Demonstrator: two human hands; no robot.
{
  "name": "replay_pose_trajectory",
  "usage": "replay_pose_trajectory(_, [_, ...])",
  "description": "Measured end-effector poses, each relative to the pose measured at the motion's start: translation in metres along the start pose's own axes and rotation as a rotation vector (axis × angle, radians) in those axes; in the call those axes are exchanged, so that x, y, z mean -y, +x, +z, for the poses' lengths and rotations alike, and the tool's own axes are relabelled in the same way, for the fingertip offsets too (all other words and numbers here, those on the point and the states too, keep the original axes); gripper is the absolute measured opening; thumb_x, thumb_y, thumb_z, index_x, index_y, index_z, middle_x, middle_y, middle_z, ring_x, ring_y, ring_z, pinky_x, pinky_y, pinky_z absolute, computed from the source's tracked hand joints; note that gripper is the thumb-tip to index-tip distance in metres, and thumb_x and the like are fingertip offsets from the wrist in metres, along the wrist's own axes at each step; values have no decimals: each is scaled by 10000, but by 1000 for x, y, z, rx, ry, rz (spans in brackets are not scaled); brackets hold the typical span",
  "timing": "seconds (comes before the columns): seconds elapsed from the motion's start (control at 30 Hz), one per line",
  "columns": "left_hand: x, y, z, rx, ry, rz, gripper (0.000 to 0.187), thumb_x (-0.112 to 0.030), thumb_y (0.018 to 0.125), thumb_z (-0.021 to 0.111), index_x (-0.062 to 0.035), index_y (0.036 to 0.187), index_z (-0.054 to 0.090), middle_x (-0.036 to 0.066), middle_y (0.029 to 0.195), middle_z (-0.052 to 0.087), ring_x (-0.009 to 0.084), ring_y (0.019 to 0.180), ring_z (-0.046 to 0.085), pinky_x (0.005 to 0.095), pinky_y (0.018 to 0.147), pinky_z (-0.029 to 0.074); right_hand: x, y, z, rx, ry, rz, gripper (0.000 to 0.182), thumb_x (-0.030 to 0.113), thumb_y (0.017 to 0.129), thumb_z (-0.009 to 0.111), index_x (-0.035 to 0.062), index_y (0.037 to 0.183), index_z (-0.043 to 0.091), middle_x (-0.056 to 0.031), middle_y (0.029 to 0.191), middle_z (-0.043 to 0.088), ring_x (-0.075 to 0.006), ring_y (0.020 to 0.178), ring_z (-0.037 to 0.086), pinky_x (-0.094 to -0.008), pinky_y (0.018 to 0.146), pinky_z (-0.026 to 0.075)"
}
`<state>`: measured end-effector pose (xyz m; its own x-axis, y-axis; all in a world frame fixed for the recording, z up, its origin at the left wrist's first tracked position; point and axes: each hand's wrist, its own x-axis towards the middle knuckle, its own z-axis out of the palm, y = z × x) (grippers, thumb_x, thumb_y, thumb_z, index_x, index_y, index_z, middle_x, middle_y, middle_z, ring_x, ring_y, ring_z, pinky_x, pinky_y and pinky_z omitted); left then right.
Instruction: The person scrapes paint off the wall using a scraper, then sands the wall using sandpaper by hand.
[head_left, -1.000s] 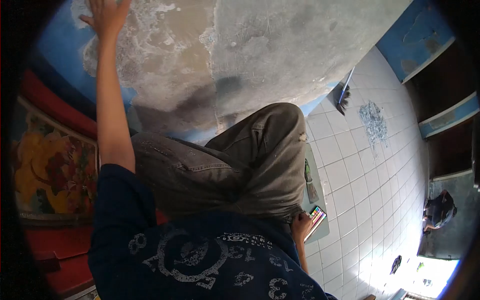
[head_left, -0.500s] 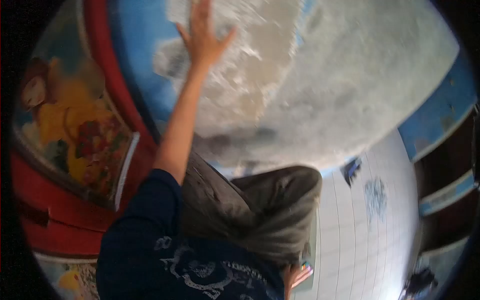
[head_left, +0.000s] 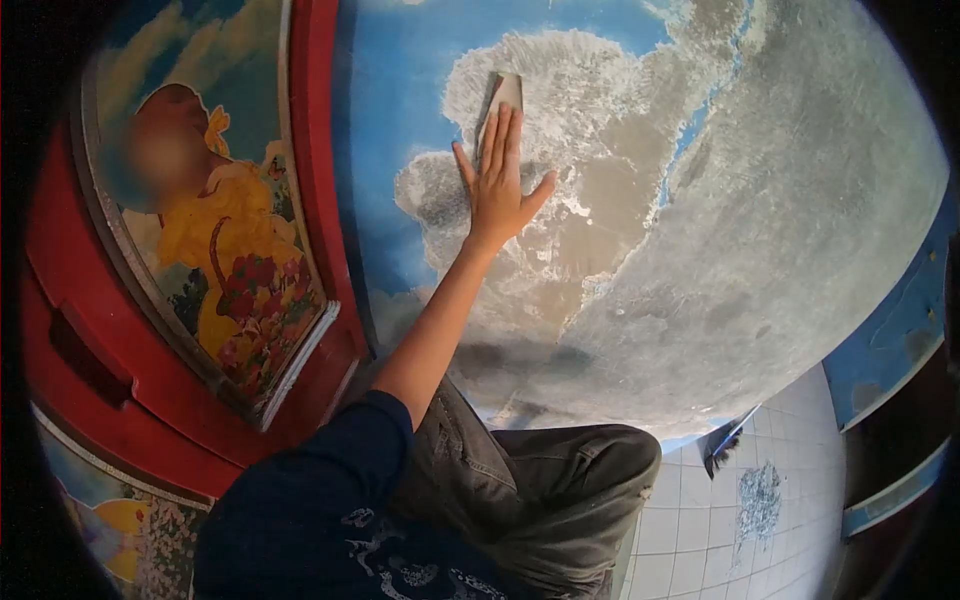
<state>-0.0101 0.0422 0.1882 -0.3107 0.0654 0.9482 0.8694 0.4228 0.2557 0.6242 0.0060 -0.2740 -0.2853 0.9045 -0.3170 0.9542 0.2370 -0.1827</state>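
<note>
My left hand (head_left: 497, 185) lies against the wall with its fingers stretched out and the thumb spread to the right. Beneath the fingertips is a folded, tan piece of sandpaper (head_left: 511, 92), pressed to the surface. Around it runs a rough, whitish scraped patch (head_left: 590, 95), edged by blue paint (head_left: 400, 90) on the left and bare grey plaster (head_left: 730, 260) on the right. My right hand is out of the frame.
A red cabinet (head_left: 323, 130) with a painted panel (head_left: 250, 240) stands close on the left. My bent knee (head_left: 625, 465) is near the wall's foot. On the tiled floor (head_left: 665, 545) lie a broom head (head_left: 722, 450) and bluish debris (head_left: 760, 500).
The view has swung, so the wall sits lower and farther right. My left hand is slightly lower on the patch, and the sandpaper now shows. My right hand has left the frame.
</note>
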Motion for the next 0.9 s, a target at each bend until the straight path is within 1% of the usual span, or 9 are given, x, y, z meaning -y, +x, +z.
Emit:
replay_pose_trajectory(0.3, [6, -5, 8, -43, 1, 28, 843, -437, 733, 604, -144, 1385, 156, 50, 1447, 139, 234, 1333, 119, 636, 976, -4, 100, -48, -136, -214, 273, -34, 336, 169, 725, 552, -55, 975, 556, -265, 1013, 538, -399, 931, 499, -475, 804, 375])
replay_pose_trajectory(0.37, [7, -7, 11, -66, -10, 51, 817, -449, 751, 585, -149, 1384, 164, 50, 1446, 144, 236, 1334, 112, 642, 969, -4, 126, -61, -183, 65, 277, 149, 300, 178, 760, 512, -47, 953, 559, -280, 1014, 525, -413, 941, 477, -487, 805, 351])
replay_pose_trajectory(0.5, [10, -6, 17, -109, -42, 86, 760, -485, 799, 521, -161, 1385, 162, 56, 1445, 140, 236, 1335, 95, 621, 977, -44, 115, -73, -162, -88, 366, 92, 233, 173, 803, 482, -37, 902, 483, -248, 908, 480, -416, 894, 439, -476, 752, 349])
replay_pose_trajectory(0.57, [10, -7, 17, -101, -57, 93, 750, -491, 805, 509, -164, 1385, 163, 55, 1445, 138, 234, 1335, 94, 619, 979, -49, 88, -58, -119, -319, 320, -364, 194, 144, 799, 473, -29, 886, 493, -243, 867, 486, -408, 864, 454, -475, 740, 357])
replay_pose_trajectory(0.67, [10, -7, 17, -114, -70, 95, 727, -502, 819, 480, -174, 1385, 162, 45, 1446, 133, 228, 1335, 87, 624, 976, -61, 94, -45, -120, -371, 128, -388, 172, 133, 801, 453, -17, 872, 502, -233, 847, 490, -407, 840, 458, -480, 738, 354])
replay_pose_trajectory(0.7, [10, -6, 16, -112, -66, 86, 726, -503, 820, 478, -174, 1385, 162, 41, 1446, 132, 225, 1335, 87, 627, 975, -60, 108, -47, -145, -193, 229, -227, 165, 134, 801, 431, -9, 843, 501, -229, 868, 493, -414, 867, 453, -484, 751, 353])
replay_pose_trajectory(0.8, [9, -6, 19, -124, -68, 67, 722, -504, 822, 473, -177, 1385, 160, 34, 1447, 130, 218, 1335, 87, 630, 974, -58, 117, -48, -159, -136, 355, -112, 184, 145, 806, 404, -13, 814, 498, -237, 889, 509, -420, 876, 458, -484, 744, 359])
replay_pose_trajectory(0.83, [9, -7, 20, -134, -81, 69, 720, -504, 823, 469, -178, 1385, 158, 31, 1447, 129, 214, 1335, 86, 631, 974, -57, 121, -46, -152, -341, 324, -111, 186, 143, 769, 446, -5, 757, 558, -213, 724, 573, -414, 717, 536, -529, 701, 389])
replay_pose_trajectory(0.9, [8, -7, 19, -137, -80, 56, 718, -503, 824, 468, -182, 1386, 157, 30, 1447, 130, 210, 1336, 87, 632, 973, -55, 114, -46, -145, -315, 179, -186, 180, 139, 769, 445, -6, 770, 552, -216, 741, 573, -413, 731, 535, -520, 697, 389])
